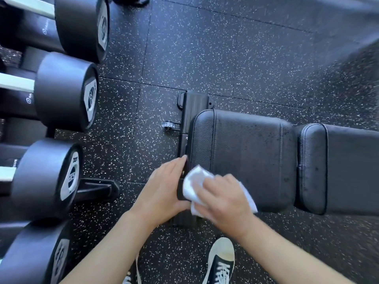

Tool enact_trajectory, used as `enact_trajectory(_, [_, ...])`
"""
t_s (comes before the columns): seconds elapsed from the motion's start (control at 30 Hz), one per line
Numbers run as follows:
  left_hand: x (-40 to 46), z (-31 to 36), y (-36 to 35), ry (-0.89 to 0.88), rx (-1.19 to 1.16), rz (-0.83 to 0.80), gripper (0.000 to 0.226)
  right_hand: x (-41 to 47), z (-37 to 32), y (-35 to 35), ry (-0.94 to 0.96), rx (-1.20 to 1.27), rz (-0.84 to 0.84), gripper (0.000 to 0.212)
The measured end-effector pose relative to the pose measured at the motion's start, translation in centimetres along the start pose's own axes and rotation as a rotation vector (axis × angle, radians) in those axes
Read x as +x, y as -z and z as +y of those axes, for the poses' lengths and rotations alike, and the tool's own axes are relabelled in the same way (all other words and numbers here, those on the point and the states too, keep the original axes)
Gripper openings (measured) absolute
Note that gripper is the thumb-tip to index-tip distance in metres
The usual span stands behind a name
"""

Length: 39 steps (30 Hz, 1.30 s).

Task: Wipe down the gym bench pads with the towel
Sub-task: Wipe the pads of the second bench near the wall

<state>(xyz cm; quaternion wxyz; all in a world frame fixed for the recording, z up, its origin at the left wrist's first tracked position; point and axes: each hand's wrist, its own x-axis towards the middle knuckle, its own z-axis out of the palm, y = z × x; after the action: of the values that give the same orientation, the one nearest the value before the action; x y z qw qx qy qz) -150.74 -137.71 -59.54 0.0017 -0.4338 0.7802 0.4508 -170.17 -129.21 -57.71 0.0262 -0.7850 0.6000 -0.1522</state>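
Item: seat pad (pixel 246 158), black stitched vinyl, taken here as the landmark. It lies flat at mid-frame, with a second, longer back pad (pixel 348 169) just beyond its far-right end, a narrow gap between the two.

Item: towel (pixel 194 184), white and crumpled, at the near-left corner of the seat pad, overlapping the pad's end edge and the black frame below it. Judged placed there to catch the corner and side seam, where sweat tends to collect.

Item: right hand (pixel 223 198), laid over the towel at that same corner, fingers (pixel 209 187) bent down onto the cloth and bunching it beneath the palm; it holds and presses the towel against the pad.

Item: left hand (pixel 164 187), just left of the pad's end, fingers mostly extended along the frame. Whether the thumb pinches the towel's lower edge is hidden. Judged to steady the bench end while the other hand wipes.

Item: frame foot (pixel 192 103), black metal, left of the pad's far corner.

Item: dumbbells (pixel 67 93), racked, well left of the pad.

Item: sneaker (pixel 221 263), near side of the pad, on the speckled rubber floor (pixel 225 48).

Containers: none visible.
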Motion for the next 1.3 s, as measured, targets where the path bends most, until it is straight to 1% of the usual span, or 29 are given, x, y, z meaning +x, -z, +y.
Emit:
enact_trajectory(0.1, [-0.8, -0.3, -0.3, -0.001, 0.045, -0.02, 0.113, -1.3, 0.9, 0.6, 0.206, -0.003, -0.073, 0.018])
enact_trajectory(0.17, [-0.8, -0.3, 0.0, -0.017, 0.07, -0.007, 0.117, 0.5, 2.8, 0.5, 0.246, -0.018, -0.053, 0.02])
enact_trajectory(0.2, [-0.6, -0.2, 0.2, -0.03, 0.082, -0.003, 0.121, 2.0, 4.0, 0.4, 0.197, -0.04, -0.005, 0.021])
enact_trajectory(0.3, [0.3, 0.5, 1.1, -0.045, 0.08, -0.003, 0.135, 7.5, 8.0, -0.4, -0.063, -0.113, 0.174, 0.014])
enact_trajectory(0.37, [0.6, 0.7, 1.5, -0.037, 0.078, -0.02, 0.138, 10.5, 9.8, -0.7, -0.203, -0.119, 0.203, 0.017])
enact_trajectory(0.43, [0.6, 0.9, 1.8, -0.026, 0.091, -0.038, 0.137, 11.8, 9.8, -0.8, -0.316, -0.125, 0.193, 0.018])
enact_trajectory(0.5, [0.5, 1.0, 2.2, -0.004, 0.088, -0.033, 0.132, 11.5, 8.4, -0.7, -0.362, -0.122, 0.194, 0.017])
enact_trajectory(0.57, [0.7, 1.1, 2.7, 0.013, 0.072, -0.023, 0.12, 8.9, 5.9, -0.7, -0.306, -0.081, 0.187, 0.014])
enact_trajectory(0.63, [0.9, 1.3, 3.1, 0.023, 0.08, -0.02, 0.11, 4.5, 3.3, -0.4, -0.198, -0.029, 0.119, 0.012])
enact_trajectory(0.73, [1.0, 1.7, 3.3, 0.044, 0.092, -0.021, 0.107, -2.1, 1.5, 0.5, -0.044, 0.003, -0.01, 0.012])
enact_trajectory(0.83, [0.8, 2.0, 3.0, 0.054, 0.076, -0.006, 0.106, -2.9, 3.0, 1.0, 0.166, -0.003, -0.041, 0.017])
enact_trajectory(0.87, [0.8, 2.0, 2.9, 0.055, 0.077, 0.003, 0.105, -1.9, 3.6, 0.8, 0.219, -0.006, -0.028, 0.017])
enact_trajectory(0.9, [0.8, 2.1, 2.8, 0.061, 0.081, 0.011, 0.105, -0.8, 4.2, 0.5, 0.23, -0.016, -0.004, 0.015])
enact_trajectory(0.97, [0.8, 2.3, 2.7, 0.08, 0.079, 0.021, 0.105, 2.3, 6.0, -0.3, 0.138, -0.055, 0.061, 0.014])
enact_trajectory(1.0, [0.8, 2.4, 2.7, 0.082, 0.08, 0.023, 0.106, 4.1, 7.0, -0.6, 0.063, -0.073, 0.093, 0.017])
enact_trajectory(1.03, [0.8, 2.5, 2.9, 0.079, 0.087, 0.018, 0.107, 5.9, 8.0, -0.8, -0.012, -0.083, 0.108, 0.019])
enact_trajectory(1.13, [0.7, 3.2, 3.4, 0.072, 0.07, 0.012, 0.109, 10.5, 9.5, -0.4, -0.219, -0.081, 0.112, 0.017])
enact_trajectory(1.17, [0.8, 3.5, 3.5, 0.06, 0.057, 0.028, 0.105, 11.2, 9.7, -0.3, -0.278, -0.079, 0.117, 0.018])
enact_trajectory(1.23, [1.2, 3.9, 3.7, 0.007, 0.052, 0.095, 0.085, 11.0, 8.8, 0.1, -0.355, -0.081, 0.146, 0.016])
enact_trajectory(1.3, [2.1, 4.5, 3.7, -0.028, 0.076, 0.182, 0.069, 8.5, 7.0, 0.1, -0.354, -0.067, 0.153, 0.016])
